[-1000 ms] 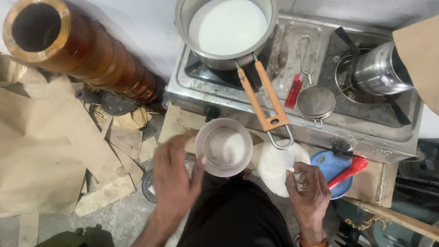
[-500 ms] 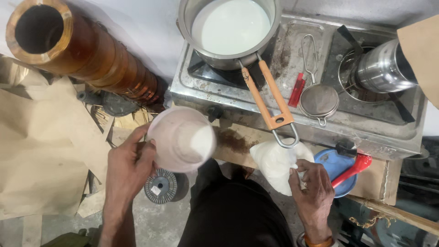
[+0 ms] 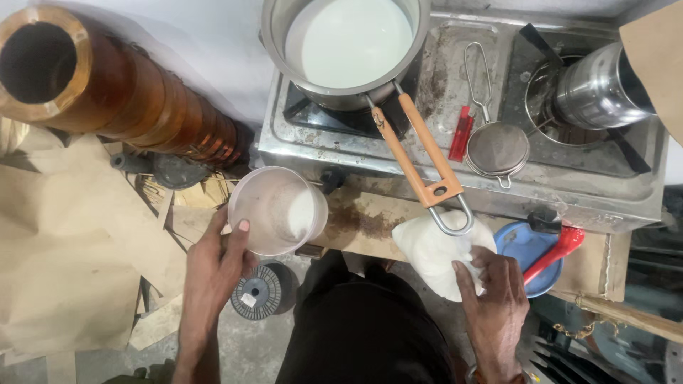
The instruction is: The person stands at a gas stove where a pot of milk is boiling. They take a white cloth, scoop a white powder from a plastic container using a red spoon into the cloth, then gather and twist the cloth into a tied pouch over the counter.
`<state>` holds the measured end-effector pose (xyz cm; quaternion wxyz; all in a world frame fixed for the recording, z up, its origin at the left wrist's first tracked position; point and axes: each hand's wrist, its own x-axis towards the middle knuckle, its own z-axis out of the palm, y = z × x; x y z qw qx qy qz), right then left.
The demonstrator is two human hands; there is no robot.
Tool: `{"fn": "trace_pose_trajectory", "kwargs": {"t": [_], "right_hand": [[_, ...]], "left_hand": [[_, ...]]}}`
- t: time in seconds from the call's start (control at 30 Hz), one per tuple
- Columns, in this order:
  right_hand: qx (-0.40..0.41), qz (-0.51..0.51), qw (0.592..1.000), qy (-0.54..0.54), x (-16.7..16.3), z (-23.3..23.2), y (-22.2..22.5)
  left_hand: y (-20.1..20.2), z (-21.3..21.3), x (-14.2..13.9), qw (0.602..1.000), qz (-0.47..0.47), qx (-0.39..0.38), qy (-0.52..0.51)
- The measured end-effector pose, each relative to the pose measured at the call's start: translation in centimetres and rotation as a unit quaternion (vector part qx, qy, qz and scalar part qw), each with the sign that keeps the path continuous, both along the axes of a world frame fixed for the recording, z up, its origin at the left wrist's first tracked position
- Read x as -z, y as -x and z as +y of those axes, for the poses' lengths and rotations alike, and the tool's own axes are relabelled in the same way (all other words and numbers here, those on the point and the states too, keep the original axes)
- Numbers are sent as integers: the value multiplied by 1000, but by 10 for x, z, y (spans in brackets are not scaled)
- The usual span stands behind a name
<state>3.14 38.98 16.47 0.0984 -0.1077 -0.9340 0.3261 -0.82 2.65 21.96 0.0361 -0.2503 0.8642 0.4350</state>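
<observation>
Milk fills the saucepan [image 3: 348, 43] on the left burner of the stove [image 3: 569, 192]. Compared with a second ago, the left hand [image 3: 213, 274] has carried the plastic cup [image 3: 277, 211] away from the front middle to the stove's front left corner; the cup now tilts, with a little white liquid inside. Fingers are wrapped around its lower wall. The right hand [image 3: 494, 302] stays closed on the white pouch [image 3: 434, 256] at the front edge, beside the blue plate [image 3: 530, 249].

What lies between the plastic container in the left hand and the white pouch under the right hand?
In the head view, a stained stretch of cardboard lies between the plastic container and the white pouch, with the saucepan's orange handle ending just above the pouch.
</observation>
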Motion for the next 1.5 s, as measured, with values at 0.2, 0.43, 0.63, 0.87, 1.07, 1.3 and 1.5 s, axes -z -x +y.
{"fn": "trace_pose_trajectory", "kwargs": {"t": [0.2,0.43,0.63,0.87,1.07,1.3,1.5], "right_hand": [[24,18,999,35,3,-2,-4],[42,-2,996,81,-7,-20,-1],[19,5,996,85,-17,-52,15],[71,8,947,313,23,-58,18],[124,-41,903,410,27,-40,19],[53,25,973,224,-15,-56,-2],[83,91,985,120,-10,-67,1]], "left_hand": [[-27,46,-54,978,133,14,158],[-23,106,3,835,334,435,37],[13,137,17,831,292,472,-10],[38,149,40,838,278,470,16],[39,154,61,840,287,460,23],[37,153,51,857,244,445,-87],[41,156,59,856,185,451,-170]]}}
